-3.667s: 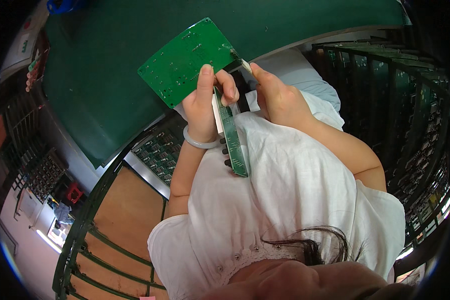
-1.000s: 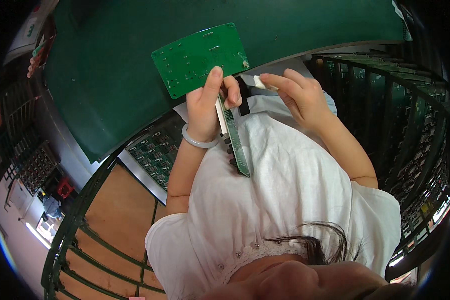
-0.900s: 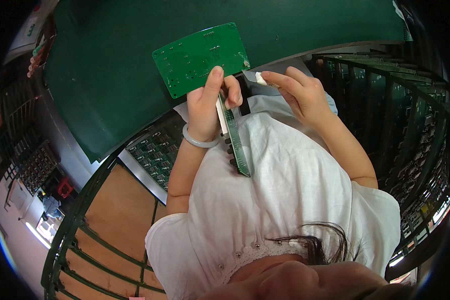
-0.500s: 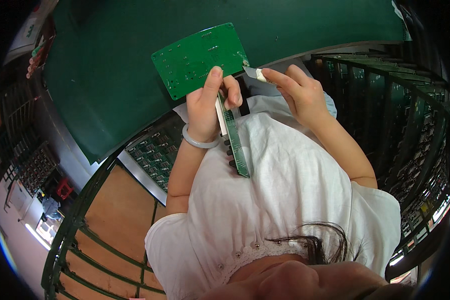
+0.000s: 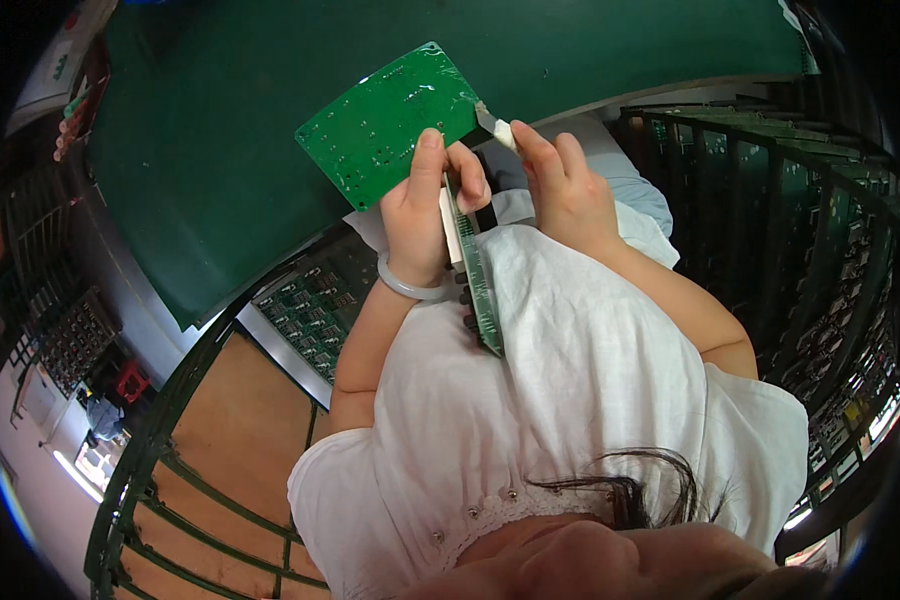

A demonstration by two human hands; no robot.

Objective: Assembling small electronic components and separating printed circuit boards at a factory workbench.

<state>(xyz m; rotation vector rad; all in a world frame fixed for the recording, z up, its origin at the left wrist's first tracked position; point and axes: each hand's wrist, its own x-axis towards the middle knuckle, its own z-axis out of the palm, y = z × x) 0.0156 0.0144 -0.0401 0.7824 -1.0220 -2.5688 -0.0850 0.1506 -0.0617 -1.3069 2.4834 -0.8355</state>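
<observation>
My left hand (image 5: 417, 222) is closed on the lower edge of a green circuit board (image 5: 385, 125), thumb on top. The board is tilted, its solder-dotted face showing. A second, narrow-looking green board (image 5: 483, 305) hangs edge-on below the same hand, with dark parts along one side; whether the two are joined is hidden by the fingers. In my right hand (image 5: 575, 195) is a knife blade (image 5: 486, 118) with a white wrapped grip. Its tip touches the first board's right edge, beside a whitish, shiny patch.
A dark green work surface (image 5: 210, 170) spreads beyond my hands. At lower left a tray (image 5: 285, 345) holds several circuit boards, near a rack with brown shelves (image 5: 235, 400). Dark racks (image 5: 760, 190) filled with boards stand close on the right.
The first board has turned counterclockwise, its right edge rising. My right hand and the knife have moved left and slightly up, with the tip still at that edge.
</observation>
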